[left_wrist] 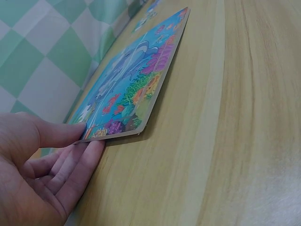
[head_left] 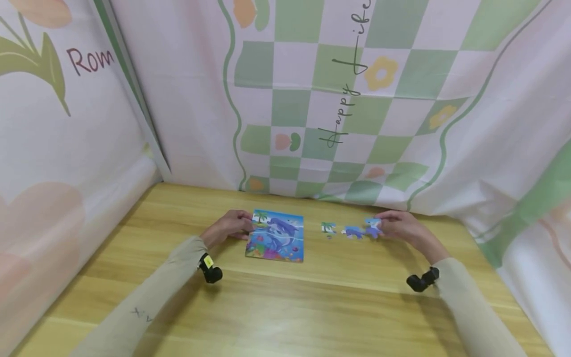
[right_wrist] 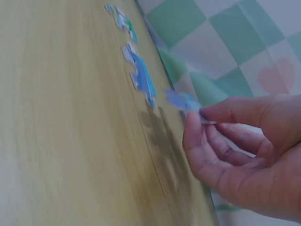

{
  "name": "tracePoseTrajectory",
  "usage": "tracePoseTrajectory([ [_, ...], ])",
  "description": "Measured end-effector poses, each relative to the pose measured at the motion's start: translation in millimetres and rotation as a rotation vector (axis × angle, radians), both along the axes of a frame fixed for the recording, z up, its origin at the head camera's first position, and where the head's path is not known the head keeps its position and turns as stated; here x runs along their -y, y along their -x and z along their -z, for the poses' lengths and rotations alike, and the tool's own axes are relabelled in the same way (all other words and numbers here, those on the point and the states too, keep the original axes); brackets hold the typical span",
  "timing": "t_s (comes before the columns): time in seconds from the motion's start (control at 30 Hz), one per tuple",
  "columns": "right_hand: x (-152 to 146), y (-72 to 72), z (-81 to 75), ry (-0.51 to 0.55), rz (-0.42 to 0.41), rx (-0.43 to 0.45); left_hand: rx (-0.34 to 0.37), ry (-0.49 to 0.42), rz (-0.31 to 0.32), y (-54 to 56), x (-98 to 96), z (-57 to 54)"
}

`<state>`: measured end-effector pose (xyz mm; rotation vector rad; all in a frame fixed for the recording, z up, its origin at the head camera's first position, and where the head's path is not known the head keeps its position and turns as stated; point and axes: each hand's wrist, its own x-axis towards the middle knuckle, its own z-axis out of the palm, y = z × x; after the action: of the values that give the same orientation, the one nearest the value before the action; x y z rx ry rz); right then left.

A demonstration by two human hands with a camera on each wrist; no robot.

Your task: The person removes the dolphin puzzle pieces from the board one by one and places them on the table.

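My left hand (head_left: 232, 225) pinches the left edge of a square dolphin picture board (head_left: 278, 238), thumb on top and fingers beneath; in the left wrist view that board (left_wrist: 127, 80) is tilted, partly raised from the table. Between thumb and fingertips, my right hand (head_left: 399, 228) holds a blue and purple jigsaw piece (head_left: 372, 227). The right wrist view shows this piece (right_wrist: 181, 100) held above the tabletop. Just left of it lies a jigsaw piece with a purple dolphin part (head_left: 354, 232). Farther left is a palm-tree jigsaw piece (head_left: 328, 228), nearer the board.
The pieces and board are toward the back of a wooden table (head_left: 285, 307). Behind it hangs a green and white checked curtain (head_left: 330, 109), touching the back edge. Another printed cloth (head_left: 80, 163) closes the left side.
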<state>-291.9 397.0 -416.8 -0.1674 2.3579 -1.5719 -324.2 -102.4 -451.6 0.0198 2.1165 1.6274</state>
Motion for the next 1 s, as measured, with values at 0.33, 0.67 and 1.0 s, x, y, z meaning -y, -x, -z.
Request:
tracePoseTrajectory([
  [0.33,-2.3,-6.5,5.1,-0.094,0.083,0.051,0.001,0.008,-0.01,0.2,-0.6,-0.1],
  [0.67,10.3,-5.5,10.8,-0.351,0.109,-0.063,0.0,0.034,-0.018,0.6,-2.0,0.8],
  [1.0,13.2,-6.6,15.2,-0.375,0.121,-0.094,0.009,0.026,-0.026,1.6,-2.4,0.9],
])
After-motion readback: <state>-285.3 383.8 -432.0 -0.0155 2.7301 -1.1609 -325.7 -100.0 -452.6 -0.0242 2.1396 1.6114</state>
